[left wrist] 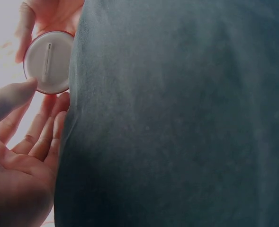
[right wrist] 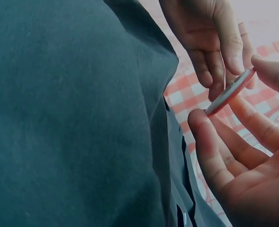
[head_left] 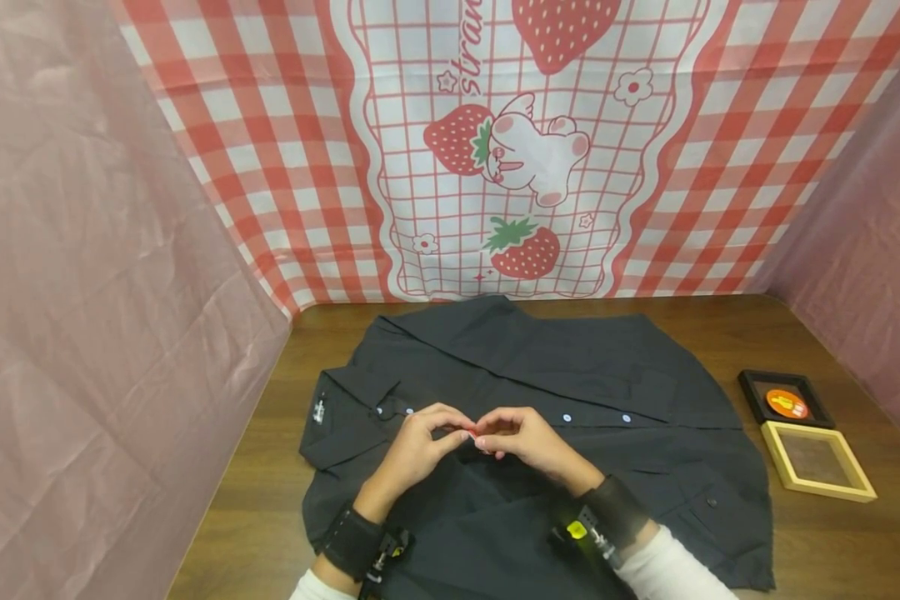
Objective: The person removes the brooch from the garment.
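Observation:
A round pin badge [left wrist: 59, 64] with a red rim is held between both hands over a dark button-up shirt [head_left: 510, 350]. Its pale back and straight pin show in the left wrist view; the right wrist view catches the badge [right wrist: 228, 96] nearly edge-on. My left hand [head_left: 420, 446] pinches it from the left, thumb on the rim. From the other side, my right hand [head_left: 528, 443] grips the edge between thumb and fingers. The badge's front is hidden. Beneath the hands the shirt lies spread, its collar to the left and several pale buttons along the placket.
On the wooden table [head_left: 247, 508], right of the shirt, a black frame [head_left: 752, 400] holds an orange round badge [head_left: 786, 404]. A light wooden frame [head_left: 862, 475] adjoins it. A red checked strawberry cloth [head_left: 300, 167] hangs behind, with pink curtains at both sides.

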`<state>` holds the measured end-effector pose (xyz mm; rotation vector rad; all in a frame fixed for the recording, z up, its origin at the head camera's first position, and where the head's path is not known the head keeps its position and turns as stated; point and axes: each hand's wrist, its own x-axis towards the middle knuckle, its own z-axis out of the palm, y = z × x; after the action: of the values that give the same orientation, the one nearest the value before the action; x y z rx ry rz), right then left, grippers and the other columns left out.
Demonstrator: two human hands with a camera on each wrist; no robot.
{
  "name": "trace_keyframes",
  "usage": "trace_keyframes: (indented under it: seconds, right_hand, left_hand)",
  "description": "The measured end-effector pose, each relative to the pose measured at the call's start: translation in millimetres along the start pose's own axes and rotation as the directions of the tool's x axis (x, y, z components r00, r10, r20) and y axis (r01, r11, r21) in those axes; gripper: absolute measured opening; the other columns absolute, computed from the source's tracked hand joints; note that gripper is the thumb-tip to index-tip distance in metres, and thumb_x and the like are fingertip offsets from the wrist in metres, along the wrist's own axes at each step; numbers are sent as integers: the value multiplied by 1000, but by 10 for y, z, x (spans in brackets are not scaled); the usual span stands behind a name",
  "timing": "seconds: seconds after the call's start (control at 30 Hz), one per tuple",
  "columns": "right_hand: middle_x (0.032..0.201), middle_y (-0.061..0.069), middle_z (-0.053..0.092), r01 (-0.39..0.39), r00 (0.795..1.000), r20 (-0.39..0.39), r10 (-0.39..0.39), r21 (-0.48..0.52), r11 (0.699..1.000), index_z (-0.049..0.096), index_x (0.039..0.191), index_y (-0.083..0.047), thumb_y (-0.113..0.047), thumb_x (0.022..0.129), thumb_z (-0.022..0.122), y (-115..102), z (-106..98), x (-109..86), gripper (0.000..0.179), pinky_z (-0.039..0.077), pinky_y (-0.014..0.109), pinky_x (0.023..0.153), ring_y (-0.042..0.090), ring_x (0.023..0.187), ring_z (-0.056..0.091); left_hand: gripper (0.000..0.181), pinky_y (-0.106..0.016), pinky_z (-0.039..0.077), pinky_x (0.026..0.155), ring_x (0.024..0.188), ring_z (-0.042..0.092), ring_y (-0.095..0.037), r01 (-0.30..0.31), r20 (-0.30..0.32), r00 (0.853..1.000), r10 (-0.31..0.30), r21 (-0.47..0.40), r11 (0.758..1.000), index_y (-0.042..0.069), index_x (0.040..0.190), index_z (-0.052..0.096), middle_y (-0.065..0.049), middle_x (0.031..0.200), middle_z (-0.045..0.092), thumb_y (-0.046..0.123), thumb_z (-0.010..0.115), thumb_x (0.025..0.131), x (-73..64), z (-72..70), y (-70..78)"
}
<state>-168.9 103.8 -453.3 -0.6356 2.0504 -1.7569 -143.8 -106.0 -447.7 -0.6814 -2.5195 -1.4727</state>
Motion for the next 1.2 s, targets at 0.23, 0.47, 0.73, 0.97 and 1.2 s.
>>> trace_keyframes:
  seconds: [0.23, 0.47, 0.73, 0.97, 1.2]
  right_hand:
    - [89, 8, 71, 23, 999, -30, -27, -105, 994, 70, 102, 2, -13, 84, 75, 7, -51, -8, 24, 54, 24, 64, 5, 70, 63]
    - [96, 20, 71, 29, 999, -13, -31, -122, 992, 69, 103, 2, -15, 84, 76, -9, -46, -9, 26, 55, 21, 69, 8, 77, 66]
    - [92, 16, 71, 18, 999, -40, -26, -175, 984, 70, 102, 0, -13, 83, 76, -12, -19, -45, 24, 51, 20, 64, 10, 75, 63]
    - [88, 12, 70, 32, 994, -89, -57, -260, 965, 72, 100, -4, -18, 81, 79, -4, -24, -57, 25, 49, 20, 60, 9, 70, 60]
    - [89, 7, 70, 31, 990, -118, -79, -367, 930, 72, 98, -7, -21, 78, 81, 37, -46, -105, 25, 49, 21, 59, 6, 69, 58]
  left_hand:
    - [10, -26, 55, 81, 92, 66, -13, 33, 31, 999, -34, 25, 999, 12, 97, 75, -1, 99, 71, 11, 71, 88, 29, 20, 22]
    - [13, -29, 55, 80, 91, 66, -15, 57, 31, 998, -58, 48, 997, 12, 100, 75, -2, 99, 72, 12, 71, 88, 23, 16, 26]
    - [14, -28, 54, 81, 92, 66, -17, 90, 55, 994, -94, 77, 993, 12, 103, 74, -2, 100, 72, 16, 69, 90, 6, 10, 11]
    - [16, -34, 55, 85, 95, 68, -19, 114, 41, 992, -119, 102, 988, 10, 104, 74, -4, 102, 73, 15, 69, 90, -9, -1, -28]
    - [13, -45, 53, 90, 102, 68, -24, 169, -53, 985, -162, 175, 970, 12, 101, 75, -5, 104, 73, 15, 70, 89, -18, -11, -29]
